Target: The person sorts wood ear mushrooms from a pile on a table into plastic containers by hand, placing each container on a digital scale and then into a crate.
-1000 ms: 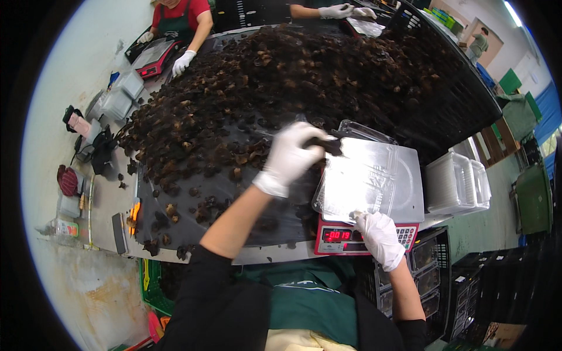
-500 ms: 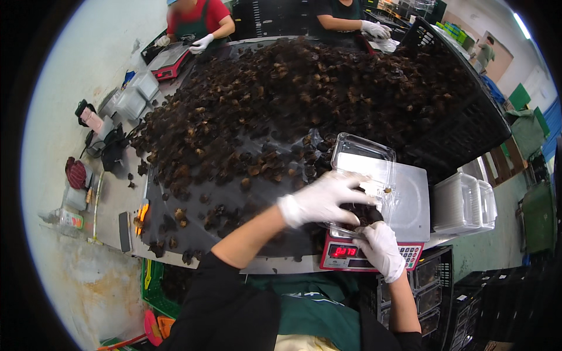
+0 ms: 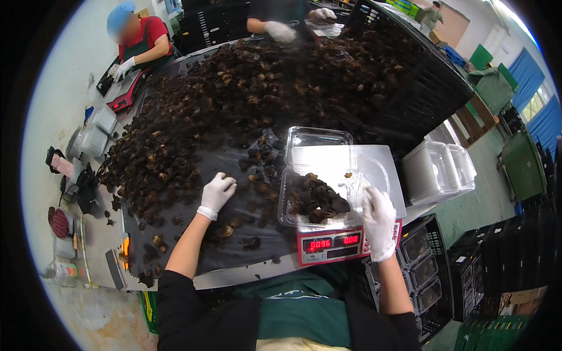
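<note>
Both my hands wear white gloves. My left hand (image 3: 218,194) hovers over the dark sheet left of the scale, its fingers curled inward; whatever they may hold is hidden. My right hand (image 3: 379,225) is at the right front of the red-edged digital scale (image 3: 383,169), fingers stretched and slightly apart, nothing seen in them. On the scale's metal plate lies a clear hinged plastic box (image 3: 285,207), its lid (image 3: 319,137) folded back. Dark, frilly mushroom pieces (image 3: 316,196), like wood ear, partly fill it. One small light brown bit (image 3: 348,175) lies right of them.
A broad heap of the same pieces (image 3: 246,82) covers the table's far part. A black crate (image 3: 430,99) leans at the right, beside stacked clear boxes (image 3: 436,169). An orange cutter (image 3: 124,251) lies at the left edge. Two gloved co-workers (image 3: 153,44) (image 3: 278,26) stand across the table.
Both hands have left the mushroom pieces in the box: the left moved away leftward, the right drew aside to the right. My view has shifted, so the scale appears further left.
</note>
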Tool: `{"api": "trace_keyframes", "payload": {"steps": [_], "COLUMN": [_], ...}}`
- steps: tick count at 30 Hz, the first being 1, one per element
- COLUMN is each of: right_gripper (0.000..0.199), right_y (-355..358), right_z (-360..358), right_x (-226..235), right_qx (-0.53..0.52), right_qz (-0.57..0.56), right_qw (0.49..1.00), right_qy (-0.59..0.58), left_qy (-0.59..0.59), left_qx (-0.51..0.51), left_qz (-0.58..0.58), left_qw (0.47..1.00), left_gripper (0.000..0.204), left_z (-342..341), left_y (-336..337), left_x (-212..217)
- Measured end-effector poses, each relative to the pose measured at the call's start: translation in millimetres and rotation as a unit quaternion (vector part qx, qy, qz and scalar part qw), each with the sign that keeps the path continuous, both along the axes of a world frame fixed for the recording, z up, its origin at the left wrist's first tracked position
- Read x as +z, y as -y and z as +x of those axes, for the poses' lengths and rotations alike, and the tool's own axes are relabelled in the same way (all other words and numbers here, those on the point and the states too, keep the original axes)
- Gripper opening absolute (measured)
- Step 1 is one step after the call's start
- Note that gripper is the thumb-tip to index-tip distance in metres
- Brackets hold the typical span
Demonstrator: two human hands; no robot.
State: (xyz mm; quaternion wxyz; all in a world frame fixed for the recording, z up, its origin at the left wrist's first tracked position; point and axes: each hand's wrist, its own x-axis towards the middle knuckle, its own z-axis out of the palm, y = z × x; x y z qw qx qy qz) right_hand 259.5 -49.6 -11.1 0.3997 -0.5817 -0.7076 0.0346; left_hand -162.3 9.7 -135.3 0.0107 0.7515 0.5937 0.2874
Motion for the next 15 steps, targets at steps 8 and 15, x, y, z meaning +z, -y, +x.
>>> {"api": "trace_keyframes", "payload": {"steps": [8, 15], "right_gripper": [0.033, 0.022], "right_y": [-62.2, -60.9], "right_z": [-5.8, -19.9], "right_x": [-5.2, -4.2], "right_qx": [0.131, 0.092], "right_qz": [-0.038, -0.061], "right_qw": [0.986, 0.986], "right_qy": [0.097, -0.122], "left_qy": [0.322, 0.012], "left_qx": [-0.04, -0.339], "left_qz": [0.007, 0.009], "left_qw": [0.946, 0.941], "left_gripper": [0.008, 0.014], "left_z": [71.4, 210.0], "left_y": [-23.9, -4.9], "left_x": [94.0, 136.3]}}
